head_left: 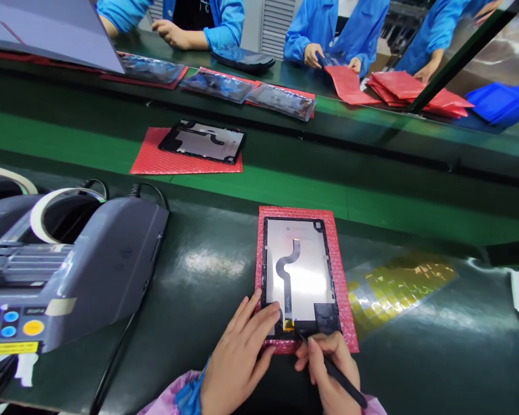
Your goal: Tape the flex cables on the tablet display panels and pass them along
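A tablet screen assembly (305,265) lies with its silvery back facing up on a red bubble-wrap bag (345,288). A dark, curved flex cable (287,288) runs down its back to a small piece of amber tape (289,325) near the lower edge. My left hand (244,349) rests flat with fingers stretched over the lower left edge of the screen. Slim black tweezers (341,377) are pinched in my right hand (328,369), their tip beside the amber tape. Fingers partly hide the lower edge of the screen.
Left stands a grey tape dispenser (112,259) with a cable. A sheet of amber tape pieces (402,282) lies to the right. Beyond, another screen (207,140) sits on a red bag (149,155) on the green belt (285,178). Co-workers in blue handle red bags opposite.
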A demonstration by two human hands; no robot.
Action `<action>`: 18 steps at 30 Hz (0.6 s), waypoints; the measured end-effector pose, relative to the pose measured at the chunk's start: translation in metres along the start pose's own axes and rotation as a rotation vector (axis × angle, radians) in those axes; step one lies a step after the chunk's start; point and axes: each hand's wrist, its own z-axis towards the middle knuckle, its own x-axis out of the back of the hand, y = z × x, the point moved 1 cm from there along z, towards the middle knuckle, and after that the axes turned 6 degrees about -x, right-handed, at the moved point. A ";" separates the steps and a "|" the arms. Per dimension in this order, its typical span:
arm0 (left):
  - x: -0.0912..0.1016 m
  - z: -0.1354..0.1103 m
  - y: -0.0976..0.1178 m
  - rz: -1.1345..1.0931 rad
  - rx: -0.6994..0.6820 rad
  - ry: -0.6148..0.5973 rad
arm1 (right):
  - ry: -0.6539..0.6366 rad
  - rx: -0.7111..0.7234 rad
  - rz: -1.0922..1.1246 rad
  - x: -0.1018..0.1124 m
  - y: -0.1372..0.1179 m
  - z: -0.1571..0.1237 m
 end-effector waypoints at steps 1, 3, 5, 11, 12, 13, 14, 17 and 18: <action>0.000 0.000 0.000 -0.005 -0.001 0.002 | 0.001 0.009 0.012 0.000 0.000 0.000; 0.000 0.000 0.000 -0.011 0.000 0.000 | -0.001 0.026 0.041 -0.001 -0.002 0.000; 0.000 0.000 0.000 -0.007 0.005 -0.006 | -0.005 0.029 0.051 -0.002 -0.004 0.001; -0.001 0.001 -0.001 -0.006 0.001 0.000 | 0.078 -0.027 0.017 -0.009 -0.015 -0.002; -0.001 0.001 -0.001 -0.003 -0.002 0.000 | 0.101 -0.038 0.008 -0.009 -0.016 -0.002; -0.001 0.001 -0.001 -0.001 -0.006 0.000 | 0.117 -0.042 -0.002 -0.010 -0.016 -0.003; 0.000 0.001 -0.001 0.003 -0.009 -0.003 | 0.122 -0.041 -0.011 -0.010 -0.016 -0.003; 0.002 0.001 -0.001 0.013 -0.013 -0.042 | 0.126 -0.038 -0.023 -0.010 -0.013 -0.004; 0.002 0.002 -0.001 0.018 -0.017 -0.062 | 0.126 -0.043 -0.022 -0.010 -0.012 -0.004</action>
